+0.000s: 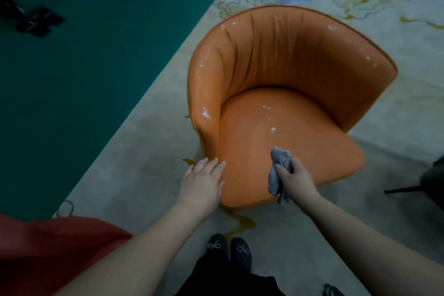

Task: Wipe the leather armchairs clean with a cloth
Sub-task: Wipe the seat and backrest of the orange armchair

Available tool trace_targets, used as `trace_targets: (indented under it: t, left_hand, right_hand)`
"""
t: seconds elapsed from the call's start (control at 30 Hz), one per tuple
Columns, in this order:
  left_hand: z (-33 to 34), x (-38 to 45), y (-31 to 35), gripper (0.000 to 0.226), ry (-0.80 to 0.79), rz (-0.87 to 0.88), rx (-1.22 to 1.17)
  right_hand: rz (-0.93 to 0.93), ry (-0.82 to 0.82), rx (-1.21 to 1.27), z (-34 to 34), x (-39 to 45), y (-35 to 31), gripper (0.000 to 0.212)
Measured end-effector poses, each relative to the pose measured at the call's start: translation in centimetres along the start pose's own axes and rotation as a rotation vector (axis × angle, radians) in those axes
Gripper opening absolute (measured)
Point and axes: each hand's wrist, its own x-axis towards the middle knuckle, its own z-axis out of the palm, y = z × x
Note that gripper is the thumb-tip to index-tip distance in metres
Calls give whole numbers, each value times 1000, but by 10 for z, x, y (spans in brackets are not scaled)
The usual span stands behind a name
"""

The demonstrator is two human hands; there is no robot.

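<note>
An orange leather armchair (283, 84) with a curved back stands on a pale rug in front of me. White smears dot its seat, left arm and backrest. My right hand (294, 179) grips a bunched grey cloth (278, 170) over the front of the seat cushion. My left hand (203, 181) lies flat with straight fingers at the seat's front left corner, touching the leather.
The pale patterned rug (149, 163) borders a teal carpet (96, 67) to the left. A red piece of furniture (48, 247) sits at the lower left. A dark object with thin legs (430, 180) stands at the right edge. My dark shoes (228, 247) are near the chair's front.
</note>
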Motion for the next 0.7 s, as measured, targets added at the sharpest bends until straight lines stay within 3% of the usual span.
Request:
trace_targets:
  t: [0.3, 0.53, 0.7]
  left_hand:
    - [-5, 64, 21, 58, -93, 210, 140]
    - [-1, 108, 40, 55, -95, 129, 126]
    - [7, 150, 63, 54, -71, 35, 115]
  right_hand:
    - [96, 205, 99, -40, 14, 17, 36]
    - [151, 233, 209, -68, 44, 26, 23]
    - [155, 186, 201, -101, 93, 31, 33]
